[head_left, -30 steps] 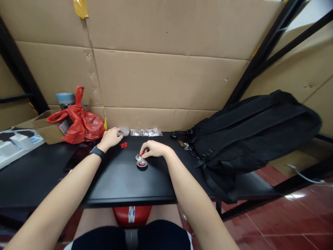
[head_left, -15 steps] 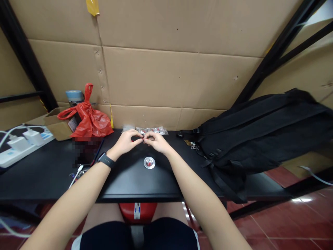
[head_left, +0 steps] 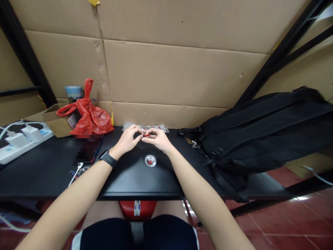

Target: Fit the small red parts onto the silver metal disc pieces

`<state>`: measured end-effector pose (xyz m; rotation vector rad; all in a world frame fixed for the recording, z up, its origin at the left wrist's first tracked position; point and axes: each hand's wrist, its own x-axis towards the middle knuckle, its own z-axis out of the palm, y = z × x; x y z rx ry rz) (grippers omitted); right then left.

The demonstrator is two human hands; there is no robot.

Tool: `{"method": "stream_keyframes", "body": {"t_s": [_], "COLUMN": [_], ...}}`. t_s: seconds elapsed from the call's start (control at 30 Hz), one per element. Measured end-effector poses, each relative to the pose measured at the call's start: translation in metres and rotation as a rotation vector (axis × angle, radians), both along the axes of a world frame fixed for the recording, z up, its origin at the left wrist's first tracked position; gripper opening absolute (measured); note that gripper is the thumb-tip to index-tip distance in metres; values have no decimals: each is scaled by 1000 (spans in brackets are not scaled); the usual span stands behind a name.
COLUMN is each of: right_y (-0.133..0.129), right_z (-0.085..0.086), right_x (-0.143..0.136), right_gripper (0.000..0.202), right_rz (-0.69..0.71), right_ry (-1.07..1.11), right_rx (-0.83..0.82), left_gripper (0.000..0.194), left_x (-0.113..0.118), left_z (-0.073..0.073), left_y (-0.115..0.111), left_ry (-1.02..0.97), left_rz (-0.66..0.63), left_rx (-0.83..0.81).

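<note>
Both angled inward, left hand (head_left: 128, 139) and right hand (head_left: 159, 140) pinch a small red piece (head_left: 147, 135).

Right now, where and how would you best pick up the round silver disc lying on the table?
I'd likely pinch the silver disc by opposite edges of its rim, coming from above and the near side. It lies flat on the black table, and the left hand and right hand are both beyond it.

Cardboard walls (head_left: 156, 76), metal posts (head_left: 281, 50) and a black desk (head_left: 130, 180) suggest a makeshift workstation
</note>
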<state>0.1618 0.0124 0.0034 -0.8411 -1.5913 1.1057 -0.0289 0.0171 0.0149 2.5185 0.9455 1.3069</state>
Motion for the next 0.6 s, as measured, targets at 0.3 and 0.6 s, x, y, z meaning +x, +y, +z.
{"method": "stream_keyframes", "body": {"t_s": [0.3, 0.6], "right_y": [4, 30], "right_z": [5, -1], "right_x": [11, 82], "right_gripper": [60, 37], "right_rz": [34, -434], "right_ry": [15, -641], "right_rx": [61, 257], "left_gripper": [16, 18], "left_x": [-16, -58], "left_z": [13, -2], "left_y": [6, 31], "left_ry": [33, 261], "left_rz": [2, 240], "left_rx": [-36, -129]}}
